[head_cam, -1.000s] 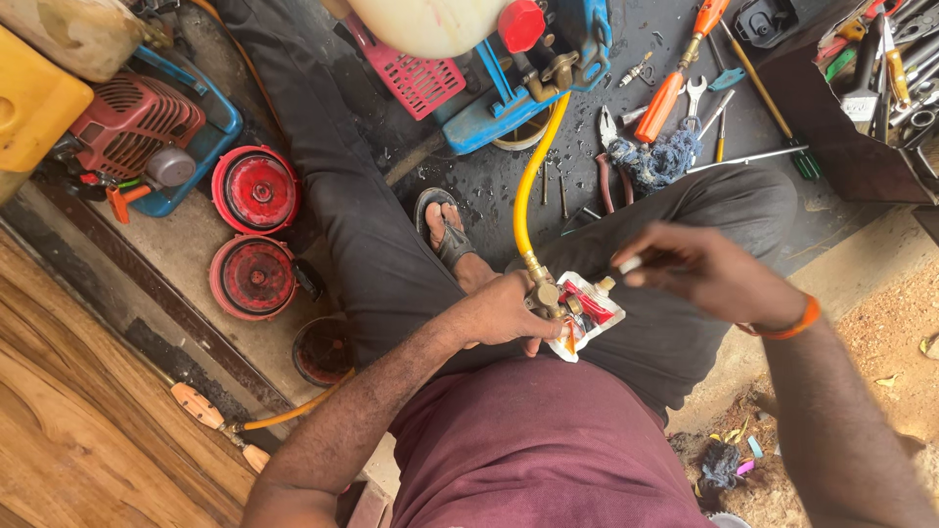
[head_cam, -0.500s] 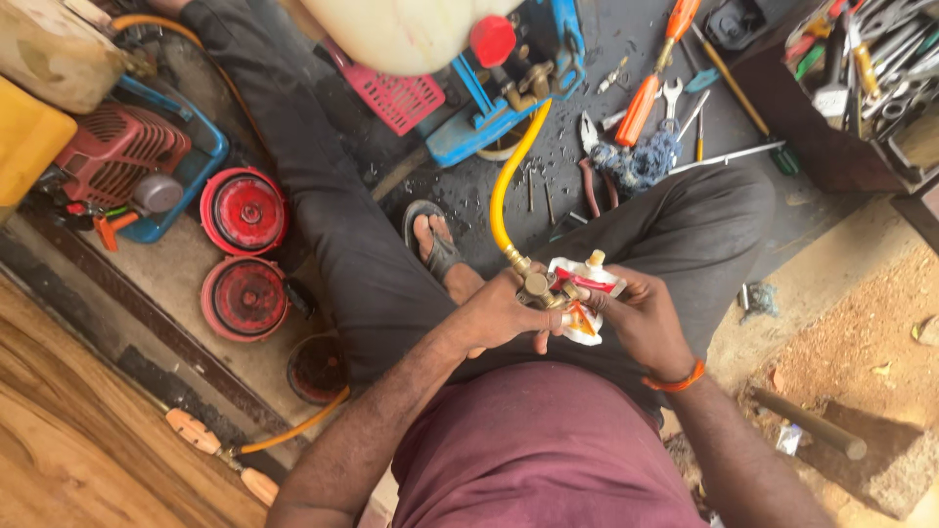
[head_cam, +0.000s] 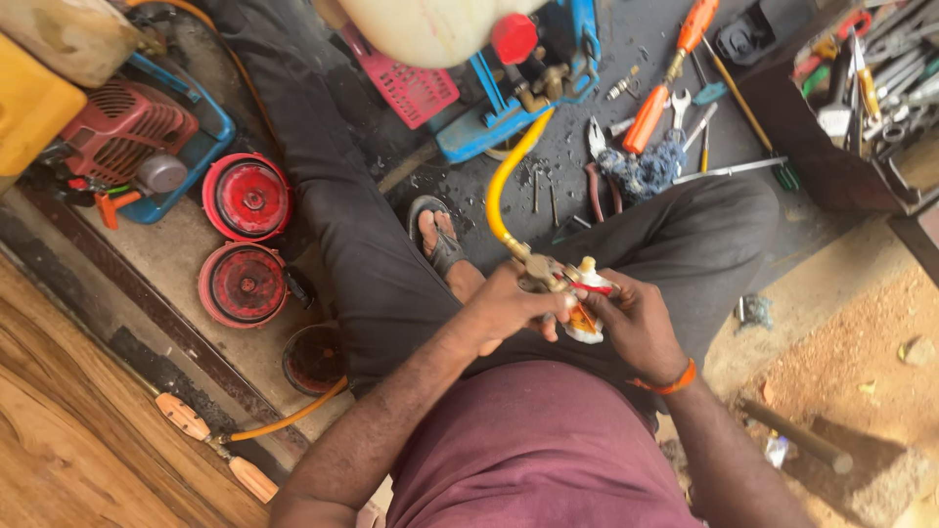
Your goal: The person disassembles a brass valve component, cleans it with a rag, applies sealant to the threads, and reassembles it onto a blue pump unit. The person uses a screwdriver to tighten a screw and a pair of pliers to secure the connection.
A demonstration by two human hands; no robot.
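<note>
A: Left hand (head_cam: 504,311) status?

B: Closed around the brass fitting (head_cam: 540,267) at the end of the yellow hose (head_cam: 501,186). Fingers wrapped tight, fitting pinched between thumb and forefinger.

A: Right hand (head_cam: 636,328)?

B: Curled shut on a small white and red tube (head_cam: 587,311), held just beside the fitting. Tube nozzle pointing up, touching or nearly touching the brass; exact contact not discernible.

A: Location of hose and fitting?

B: Over the lap, between the knees, above dark trousers. Hose rising from the fitting in a curve to the blue sprayer frame (head_cam: 509,108) on the ground ahead.

A: Surroundings?

B: Sandalled foot (head_cam: 440,240) just beyond the left hand. Two red round covers (head_cam: 246,240) on the concrete to the left, small red engine (head_cam: 122,132) in a blue tray beyond them. Orange-handled screwdriver (head_cam: 665,83), spanners and pliers (head_cam: 595,161) spread on the dark mat ahead. Open toolbox (head_cam: 851,108) at far right, filled with hand tools. Orange band (head_cam: 667,381) on the right wrist.
</note>
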